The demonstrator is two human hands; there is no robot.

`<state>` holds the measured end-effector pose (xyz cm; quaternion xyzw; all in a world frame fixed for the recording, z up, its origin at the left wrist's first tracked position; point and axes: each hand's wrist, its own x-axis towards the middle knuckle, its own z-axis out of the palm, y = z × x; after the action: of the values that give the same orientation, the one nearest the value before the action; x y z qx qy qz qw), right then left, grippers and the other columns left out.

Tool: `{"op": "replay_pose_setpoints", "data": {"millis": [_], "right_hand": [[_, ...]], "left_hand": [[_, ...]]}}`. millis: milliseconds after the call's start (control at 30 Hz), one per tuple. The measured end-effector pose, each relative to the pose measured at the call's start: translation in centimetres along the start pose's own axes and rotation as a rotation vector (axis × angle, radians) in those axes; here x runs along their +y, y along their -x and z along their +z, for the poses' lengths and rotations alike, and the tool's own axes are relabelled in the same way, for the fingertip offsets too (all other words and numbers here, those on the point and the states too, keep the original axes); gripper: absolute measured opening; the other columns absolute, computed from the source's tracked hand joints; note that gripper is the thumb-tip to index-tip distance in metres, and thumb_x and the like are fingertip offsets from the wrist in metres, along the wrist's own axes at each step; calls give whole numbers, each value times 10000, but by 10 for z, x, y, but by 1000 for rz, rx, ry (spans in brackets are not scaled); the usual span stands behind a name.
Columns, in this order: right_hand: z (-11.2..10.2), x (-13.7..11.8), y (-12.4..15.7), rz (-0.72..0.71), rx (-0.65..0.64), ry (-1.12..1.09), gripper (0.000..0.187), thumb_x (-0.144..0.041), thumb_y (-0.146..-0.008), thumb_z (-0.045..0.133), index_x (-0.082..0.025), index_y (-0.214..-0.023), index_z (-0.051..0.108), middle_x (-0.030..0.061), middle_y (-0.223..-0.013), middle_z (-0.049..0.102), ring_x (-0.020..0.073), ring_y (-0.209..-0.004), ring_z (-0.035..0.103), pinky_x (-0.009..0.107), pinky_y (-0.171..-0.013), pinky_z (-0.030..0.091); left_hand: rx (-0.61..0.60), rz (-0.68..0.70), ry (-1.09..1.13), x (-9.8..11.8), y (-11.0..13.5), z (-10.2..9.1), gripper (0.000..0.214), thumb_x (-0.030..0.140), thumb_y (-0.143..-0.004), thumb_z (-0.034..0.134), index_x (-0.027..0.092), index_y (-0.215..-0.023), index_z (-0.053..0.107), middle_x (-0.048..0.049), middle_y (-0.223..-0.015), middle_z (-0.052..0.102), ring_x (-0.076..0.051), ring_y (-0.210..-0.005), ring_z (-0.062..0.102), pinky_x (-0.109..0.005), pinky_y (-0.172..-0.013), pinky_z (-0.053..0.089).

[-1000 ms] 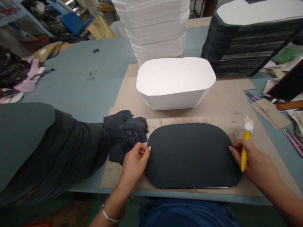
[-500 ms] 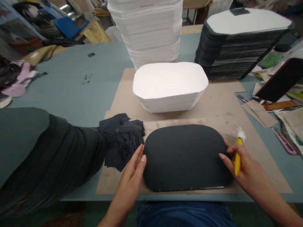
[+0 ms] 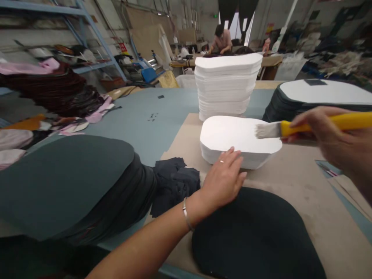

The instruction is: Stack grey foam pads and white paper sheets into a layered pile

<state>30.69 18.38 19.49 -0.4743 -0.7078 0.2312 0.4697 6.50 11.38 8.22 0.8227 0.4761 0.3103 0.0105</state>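
My right hand (image 3: pixel 340 143) is closed round the yellow handle of a brush (image 3: pixel 286 129). Its pale bristles are over the right part of a short stack of white rounded panels (image 3: pixel 229 131); whether they touch is unclear. Fingers stretched out, my left hand (image 3: pixel 225 178) reaches to the near edge of that stack and looks empty. Below it, a dark rounded panel (image 3: pixel 258 236) lies flat on the brown board (image 3: pixel 308 186), partly hidden by my left hand and forearm. Crumpled dark cloth pieces (image 3: pixel 176 184) lie to the left of that hand.
A big stack of dark panels (image 3: pixel 72 182) stands at the left. Behind are a tall white stack (image 3: pixel 226 89) and another dark stack with a white top (image 3: pixel 340 93). Pink-and-dark material (image 3: pixel 58 89) is piled far left. A person (image 3: pixel 222 40) works at a far table.
The view has tilted up. Both hands have left the sides of the dark panel and moved forward to the short white stack. The brush now points left, bristles over the white panels.
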Motion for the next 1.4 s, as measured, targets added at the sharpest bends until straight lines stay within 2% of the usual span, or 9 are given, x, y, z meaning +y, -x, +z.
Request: {"op": "replay_pose_setpoints", "data": {"millis": [67,133,267,600,800,1000,1100,1233,1400], "right_hand": [[52,-21,-36,29,-197,-266,511,-648,-802,792,-164,-910,670,70,-853,726,145,-688,706,250,-665,600],[97,-29,-59,22,-367,-292,537,-654,-732,842,-150,-835,689,56,-751,710,135,-601,669,236,-573,576],[153,-29,-80,19,-639,-246,449,-580,-806,817,-151,-753,696,38,-626,673,120,-523,629,218,-498,543],[210,-9,-162,141,-417,-215,332,-390,-932,722,-147,-722,634,37,-554,643,123,-447,600,261,-490,591],[191,5,-210,92,-341,-129,267,-311,-904,768,-144,-751,627,18,-566,635,100,-466,584,228,-477,559],[162,-2,-219,45,-652,-95,124,-187,-761,871,-160,-803,758,36,-754,736,113,-650,658,212,-595,585],[146,10,-222,94,-694,-51,128,-159,-713,887,-162,-794,787,47,-765,745,126,-646,658,220,-570,579],[107,35,-221,161,-633,16,159,-137,-687,888,-137,-811,789,59,-765,747,125,-607,655,220,-544,571],[45,56,-200,191,-534,189,238,-271,-833,750,-59,-941,761,60,-793,744,116,-658,671,231,-645,567]], "left_hand": [[-11,8,-163,2,-25,13,466,316,-1043,513,132,-1471,502,-181,-1543,516,-324,-1509,398,-550,-1236,350],[-30,-33,-277,2,-38,22,466,360,-1043,518,161,-1463,513,-179,-1459,571,-352,-1408,496,-574,-1162,411],[-38,-44,-352,2,-40,28,405,399,-1032,535,175,-1364,590,-150,-1336,614,-361,-1286,557,-551,-1071,467],[60,1,-342,-2,-34,34,457,454,-1028,537,128,-1339,616,-167,-1346,603,-350,-1273,548,-546,-1056,482],[71,-12,-347,-3,-31,35,528,492,-1017,557,175,-1439,567,-147,-1402,596,-352,-1325,539,-556,-1091,479],[65,2,-361,-4,-34,38,529,533,-970,627,189,-1372,618,-146,-1369,631,-377,-1279,586,-585,-1044,520],[59,-12,-358,-4,-35,38,513,521,-964,647,205,-1367,623,-142,-1369,637,-373,-1270,593,-579,-1034,526],[42,-14,-355,-4,-35,36,503,511,-968,647,211,-1371,615,-148,-1372,633,-370,-1271,591,-579,-1028,522],[24,-12,-336,-4,-36,31,481,476,-958,674,234,-1369,612,-144,-1371,629,-365,-1260,590,-588,-1021,514]]}}
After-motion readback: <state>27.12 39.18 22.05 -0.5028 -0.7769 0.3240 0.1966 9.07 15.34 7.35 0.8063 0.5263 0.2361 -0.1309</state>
